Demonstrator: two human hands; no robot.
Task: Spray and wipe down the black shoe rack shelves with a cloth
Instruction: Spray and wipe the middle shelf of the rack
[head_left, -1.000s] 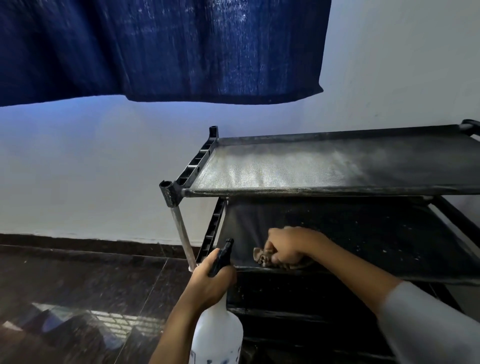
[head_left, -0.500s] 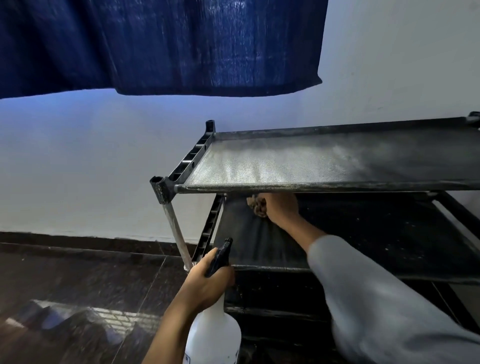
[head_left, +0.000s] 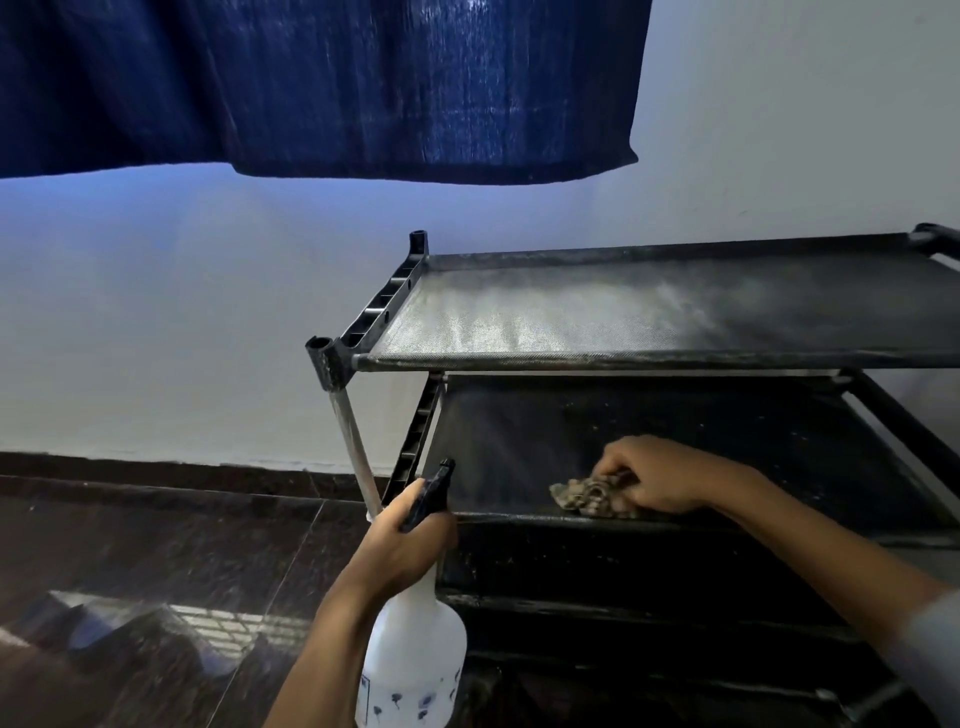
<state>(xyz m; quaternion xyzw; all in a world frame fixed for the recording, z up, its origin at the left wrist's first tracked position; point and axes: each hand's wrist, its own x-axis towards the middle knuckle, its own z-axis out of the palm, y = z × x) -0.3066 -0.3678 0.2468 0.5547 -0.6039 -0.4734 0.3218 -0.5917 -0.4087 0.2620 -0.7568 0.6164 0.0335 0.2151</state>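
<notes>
The black shoe rack (head_left: 332, 358) stands against the white wall, its top shelf (head_left: 649, 312) showing a pale damp sheen. On the second shelf (head_left: 519, 441), near its front edge, my right hand (head_left: 654, 480) presses a crumpled brownish cloth (head_left: 584, 496). My left hand (head_left: 400, 545) grips the neck of a white spray bottle (head_left: 415, 654) with a black trigger head (head_left: 434, 491), held just in front of the rack's left front leg. Lower shelves are dark and partly hidden.
A dark blue curtain (head_left: 311, 83) hangs above the rack on the left. The floor (head_left: 130, 571) is glossy dark tile with a dark skirting strip along the wall. A silver metal leg (head_left: 353, 447) joins the rack's tiers at the front left corner.
My right hand with the cloth pulled back from deep under the top shelf to the front edge of the second shelf, further right. The spray bottle stayed where it was.
</notes>
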